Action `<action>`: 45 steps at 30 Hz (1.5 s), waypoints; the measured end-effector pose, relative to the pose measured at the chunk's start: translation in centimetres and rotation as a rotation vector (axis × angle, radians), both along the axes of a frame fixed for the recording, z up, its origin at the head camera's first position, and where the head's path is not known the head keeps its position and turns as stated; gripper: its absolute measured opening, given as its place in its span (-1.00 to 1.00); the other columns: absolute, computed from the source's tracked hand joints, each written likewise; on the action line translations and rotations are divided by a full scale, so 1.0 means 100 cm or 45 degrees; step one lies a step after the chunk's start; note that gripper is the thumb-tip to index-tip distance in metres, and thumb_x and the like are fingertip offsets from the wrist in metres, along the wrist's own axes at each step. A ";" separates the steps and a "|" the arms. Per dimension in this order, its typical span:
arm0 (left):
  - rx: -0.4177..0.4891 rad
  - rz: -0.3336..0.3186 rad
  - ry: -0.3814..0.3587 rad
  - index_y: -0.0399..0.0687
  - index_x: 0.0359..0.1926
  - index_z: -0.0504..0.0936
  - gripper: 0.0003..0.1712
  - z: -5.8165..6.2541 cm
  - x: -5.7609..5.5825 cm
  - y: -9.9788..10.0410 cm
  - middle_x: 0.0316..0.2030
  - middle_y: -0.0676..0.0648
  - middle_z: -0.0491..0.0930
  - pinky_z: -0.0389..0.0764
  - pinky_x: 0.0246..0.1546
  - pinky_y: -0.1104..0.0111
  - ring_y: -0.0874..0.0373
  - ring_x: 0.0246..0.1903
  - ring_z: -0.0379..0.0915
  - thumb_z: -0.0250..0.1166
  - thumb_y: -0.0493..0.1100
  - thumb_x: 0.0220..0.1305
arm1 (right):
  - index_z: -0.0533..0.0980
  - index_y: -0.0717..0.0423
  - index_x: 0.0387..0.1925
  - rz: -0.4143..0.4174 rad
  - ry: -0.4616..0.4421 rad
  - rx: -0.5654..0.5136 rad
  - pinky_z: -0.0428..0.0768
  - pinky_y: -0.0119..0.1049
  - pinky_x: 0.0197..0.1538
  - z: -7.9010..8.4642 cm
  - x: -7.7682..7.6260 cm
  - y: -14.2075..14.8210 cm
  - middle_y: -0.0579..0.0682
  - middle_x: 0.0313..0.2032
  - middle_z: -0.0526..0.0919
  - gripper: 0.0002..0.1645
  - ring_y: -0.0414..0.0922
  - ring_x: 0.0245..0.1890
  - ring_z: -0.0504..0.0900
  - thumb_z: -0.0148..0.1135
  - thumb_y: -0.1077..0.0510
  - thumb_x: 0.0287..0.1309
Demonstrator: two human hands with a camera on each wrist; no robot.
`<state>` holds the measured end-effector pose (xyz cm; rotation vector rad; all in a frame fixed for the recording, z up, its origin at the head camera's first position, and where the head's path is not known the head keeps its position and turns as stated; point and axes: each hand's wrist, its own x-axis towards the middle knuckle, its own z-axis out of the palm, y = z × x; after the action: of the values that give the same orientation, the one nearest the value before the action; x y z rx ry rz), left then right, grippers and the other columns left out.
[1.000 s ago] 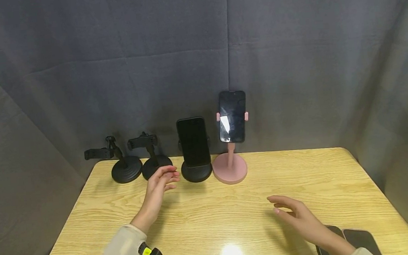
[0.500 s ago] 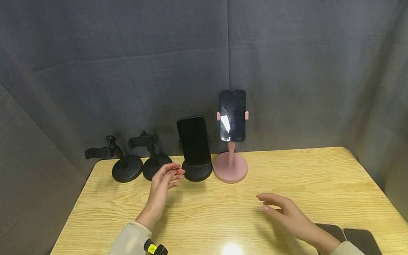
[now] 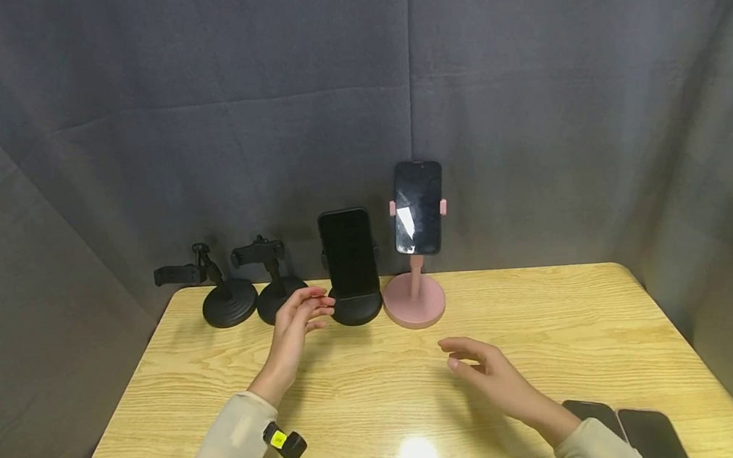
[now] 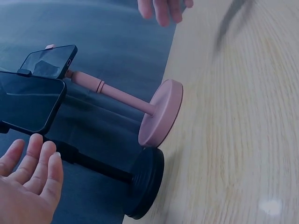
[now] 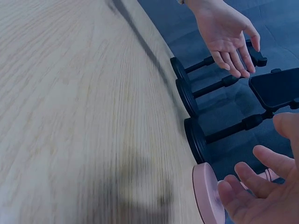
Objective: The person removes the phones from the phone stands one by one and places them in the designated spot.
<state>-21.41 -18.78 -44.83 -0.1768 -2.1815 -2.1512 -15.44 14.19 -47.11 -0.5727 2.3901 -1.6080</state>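
My left hand (image 3: 294, 337) hovers with loosely bent fingers just left of a black phone stand (image 3: 357, 310), which holds an upright phone (image 3: 348, 252). Nothing is in that hand. In the left wrist view its fingertips (image 4: 35, 144) appear close to the stand's phone; whether they touch it I cannot tell. My right hand (image 3: 494, 378) is over the middle right of the table, fingers relaxed and holding nothing. Beyond it stands a pink phone stand (image 3: 414, 301) with a second phone (image 3: 418, 208) clamped between its pink arms.
Two black phone stands without phones, one at the far left (image 3: 230, 303) and one beside it (image 3: 260, 254), line the back edge. Two phones, a left one (image 3: 593, 413) and a right one (image 3: 653, 437), lie at the front right of the wooden table (image 3: 530, 309). Grey curtain surrounds it.
The right hand has moved left and a little farther back, away from the two lying phones. My left hand has shifted slightly right toward the black stand with the phone.
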 end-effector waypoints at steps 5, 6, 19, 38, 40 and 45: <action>0.017 0.009 0.002 -0.35 0.20 0.46 -0.61 -0.001 -0.002 0.001 0.03 -0.30 0.62 0.63 -0.08 0.41 0.05 -0.03 0.65 -0.07 -0.16 0.60 | 0.35 0.31 0.36 -0.016 0.007 -0.012 0.46 0.26 0.29 -0.001 -0.005 -0.010 0.40 0.31 0.43 -0.48 0.38 0.30 0.40 0.00 0.09 0.55; 0.017 0.016 0.000 -0.35 0.19 0.46 -0.61 0.000 -0.003 0.001 0.01 -0.27 0.63 0.64 -0.08 0.40 0.05 -0.03 0.65 -0.07 -0.16 0.59 | 0.36 0.31 0.36 -0.018 0.010 -0.014 0.46 0.27 0.29 -0.001 -0.006 -0.012 0.39 0.31 0.44 -0.48 0.38 0.30 0.40 0.00 0.09 0.55; 0.031 0.040 0.033 -0.38 0.17 0.47 -0.62 0.003 -0.008 0.000 -0.11 -0.06 0.67 0.64 -0.17 0.47 0.19 -0.12 0.66 -0.06 -0.18 0.59 | 0.39 0.30 0.33 -0.064 0.056 -0.039 0.42 0.24 0.34 0.003 -0.018 -0.029 0.30 0.28 0.51 -0.50 0.27 0.33 0.45 0.00 0.08 0.55; 0.048 0.062 0.068 -0.36 0.15 0.48 -0.63 0.013 -0.018 0.006 -0.01 -0.31 0.61 0.65 -0.12 0.43 0.24 -0.15 0.64 -0.06 -0.18 0.57 | 0.40 0.33 0.32 -0.142 0.135 -0.099 0.44 0.12 0.38 0.021 -0.043 -0.065 0.28 0.30 0.51 -0.52 0.19 0.35 0.49 0.02 0.13 0.54; 0.053 0.071 0.076 -0.38 0.15 0.47 -0.63 0.014 -0.019 0.007 -0.03 -0.29 0.61 0.65 -0.11 0.43 0.29 -0.18 0.63 -0.06 -0.20 0.56 | 0.40 0.34 0.32 -0.152 0.146 -0.108 0.42 0.14 0.39 0.023 -0.045 -0.069 0.29 0.30 0.50 -0.51 0.20 0.36 0.48 0.03 0.13 0.53; 0.054 0.100 0.079 -0.37 0.13 0.49 -0.64 0.018 -0.022 0.009 -0.07 -0.24 0.63 0.61 -0.12 0.45 0.29 -0.20 0.63 -0.06 -0.22 0.55 | 0.39 0.36 0.32 -0.193 0.156 -0.117 0.43 0.13 0.38 0.027 -0.049 -0.076 0.31 0.30 0.49 -0.52 0.21 0.33 0.49 0.04 0.16 0.52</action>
<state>-23.58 -17.84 -43.02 -0.1506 -2.0717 -2.1192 -20.32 6.54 -44.43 -0.5316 2.5125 -1.8026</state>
